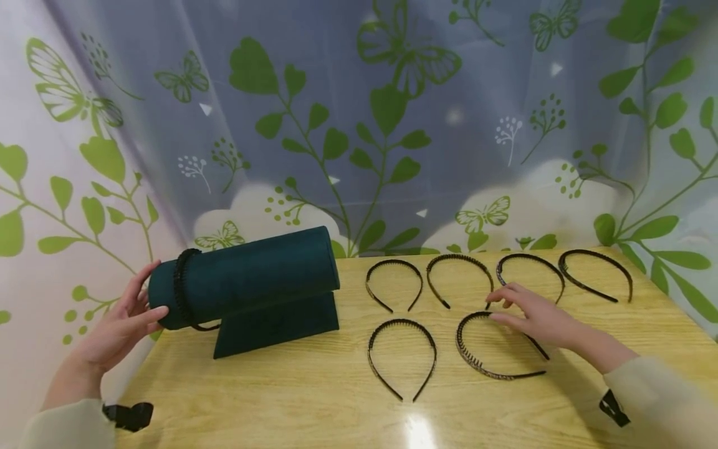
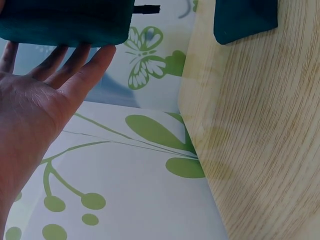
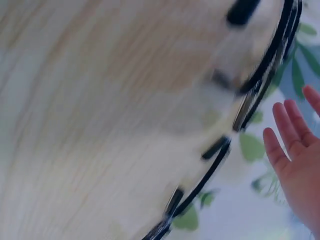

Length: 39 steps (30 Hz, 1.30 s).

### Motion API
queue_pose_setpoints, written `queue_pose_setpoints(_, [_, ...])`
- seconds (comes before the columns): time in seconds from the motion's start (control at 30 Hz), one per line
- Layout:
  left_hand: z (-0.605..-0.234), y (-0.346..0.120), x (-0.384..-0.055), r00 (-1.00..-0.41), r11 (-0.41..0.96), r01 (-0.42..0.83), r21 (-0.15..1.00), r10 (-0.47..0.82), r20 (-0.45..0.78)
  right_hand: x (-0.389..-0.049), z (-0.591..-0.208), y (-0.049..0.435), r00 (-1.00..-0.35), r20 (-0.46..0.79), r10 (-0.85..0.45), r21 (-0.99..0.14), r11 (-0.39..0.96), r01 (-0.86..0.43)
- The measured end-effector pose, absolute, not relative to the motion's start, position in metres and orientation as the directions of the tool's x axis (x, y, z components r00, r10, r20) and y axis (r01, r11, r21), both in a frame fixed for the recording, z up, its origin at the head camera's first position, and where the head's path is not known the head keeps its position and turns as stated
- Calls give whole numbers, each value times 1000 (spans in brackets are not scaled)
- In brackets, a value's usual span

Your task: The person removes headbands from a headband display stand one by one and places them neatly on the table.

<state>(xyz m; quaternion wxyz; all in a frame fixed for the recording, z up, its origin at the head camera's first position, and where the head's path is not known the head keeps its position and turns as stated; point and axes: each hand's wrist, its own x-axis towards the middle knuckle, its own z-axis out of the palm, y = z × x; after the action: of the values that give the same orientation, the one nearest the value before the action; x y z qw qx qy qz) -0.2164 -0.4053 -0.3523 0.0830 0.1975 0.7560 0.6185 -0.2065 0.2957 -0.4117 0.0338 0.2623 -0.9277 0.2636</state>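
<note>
A dark green velvet headband display stand (image 1: 263, 268), a roll on an angled base, is on the left of the table. One black headband (image 1: 179, 287) is looped around its left part. My left hand (image 1: 120, 324) grips the roll's left end, thumb in front and fingers behind; in the left wrist view its fingertips touch the green roll (image 2: 70, 30). My right hand (image 1: 541, 318) is over a dark toothed headband (image 1: 477, 362) in the front row, fingers loosely extended and holding nothing. In the right wrist view that hand (image 3: 300, 160) appears with fingers spread.
Several more dark headbands lie on the wooden table (image 1: 280, 399): one front-row headband (image 1: 432, 349) left of my right hand, and a back row from a small headband (image 1: 421, 280) to a far-right headband (image 1: 608, 259). A leaf-and-butterfly curtain (image 1: 336, 187) hangs behind the table.
</note>
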Motion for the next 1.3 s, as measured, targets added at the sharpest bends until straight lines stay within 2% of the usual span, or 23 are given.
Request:
queue_pose_setpoints(0.13, [-351,-405,-217,-905,137,205,969,403,134,-211,-412,318,-820,226,-525,-486,669,-562])
queue_pose_setpoints(0.33, [-350,-402,-217,-893,85,217,973,419,163,-213,-421,332,-788,187,-586,-529,616,-584])
queue_pose_setpoints(0.7, [-350,-400,-217,-899,84,213,973,407,162,-207,-422,333,-809,33,-587,-611,629,-481])
queue_pose_setpoints(1.0, [-348,-400,-216,-899,83,211,974,408,160,-196,-432,336,-773,122,-623,-643,543,-539])
queue_pose_setpoints(1.3, [-351,-402,-215,-903,92,196,976,406,143,-187,-435,329,-803,98,-588,-708,526,-471])
